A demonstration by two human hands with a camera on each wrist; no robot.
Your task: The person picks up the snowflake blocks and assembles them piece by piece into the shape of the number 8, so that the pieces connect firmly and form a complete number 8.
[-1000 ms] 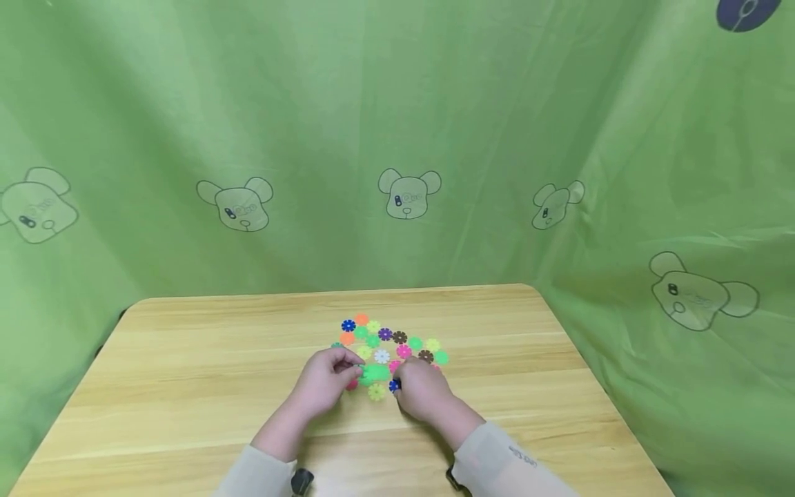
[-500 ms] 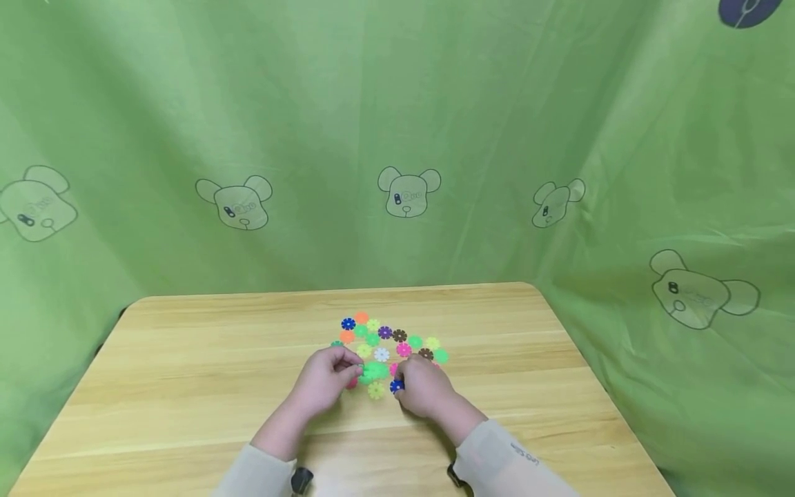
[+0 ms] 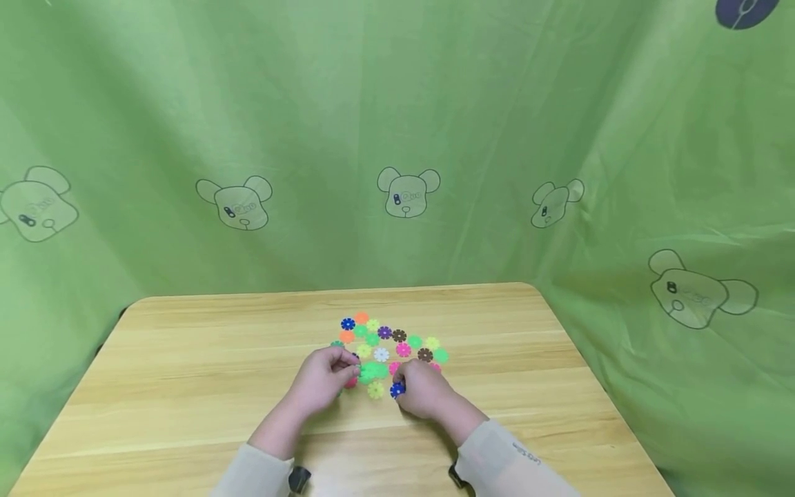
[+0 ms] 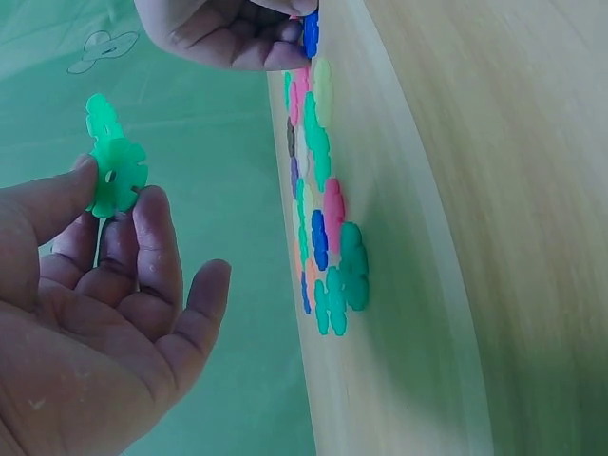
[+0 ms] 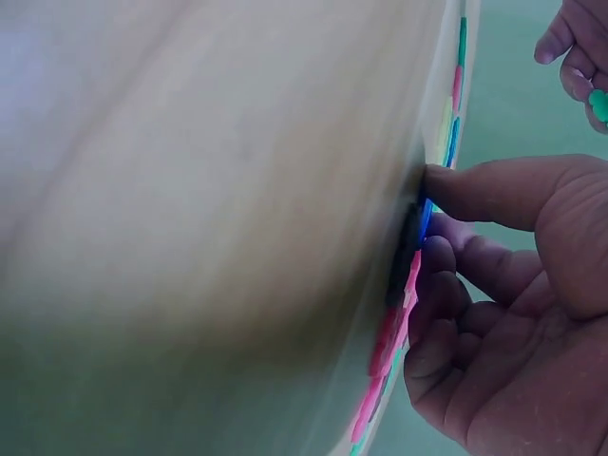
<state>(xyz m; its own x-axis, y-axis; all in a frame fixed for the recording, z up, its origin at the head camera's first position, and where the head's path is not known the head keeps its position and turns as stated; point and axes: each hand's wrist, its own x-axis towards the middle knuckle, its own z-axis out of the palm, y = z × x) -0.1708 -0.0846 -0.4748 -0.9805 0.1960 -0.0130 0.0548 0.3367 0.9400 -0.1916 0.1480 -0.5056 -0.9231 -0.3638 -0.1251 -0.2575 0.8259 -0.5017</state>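
Observation:
My left hand (image 3: 319, 382) pinches joined bright green flower-shaped plastic discs (image 4: 119, 169) between thumb and fingers, held up off the table in the left wrist view. To its right, my right hand (image 3: 425, 390) pinches a dark blue flower disc (image 3: 397, 391) at the near side of the scattered pieces. In the right wrist view the thumb and fingertips meet on the edge of that blue disc (image 5: 427, 220), low against the table. Between the hands lie a white disc (image 3: 381, 355) and a yellow disc (image 3: 375, 391); a pink disc (image 3: 395, 368) is partly behind the right hand.
Several loose flower discs in mixed colours, among them an orange disc (image 3: 361, 318), a purple disc (image 3: 385, 333) and a brown disc (image 3: 425, 355), spread beyond the hands on the wooden table (image 3: 186, 386). A green curtain (image 3: 323, 138) hangs behind and at both sides.
The blue disc has slid slightly toward the person with the right fingers and shows more fully. The left hand keeps its hold on the green discs, shifted a little left.

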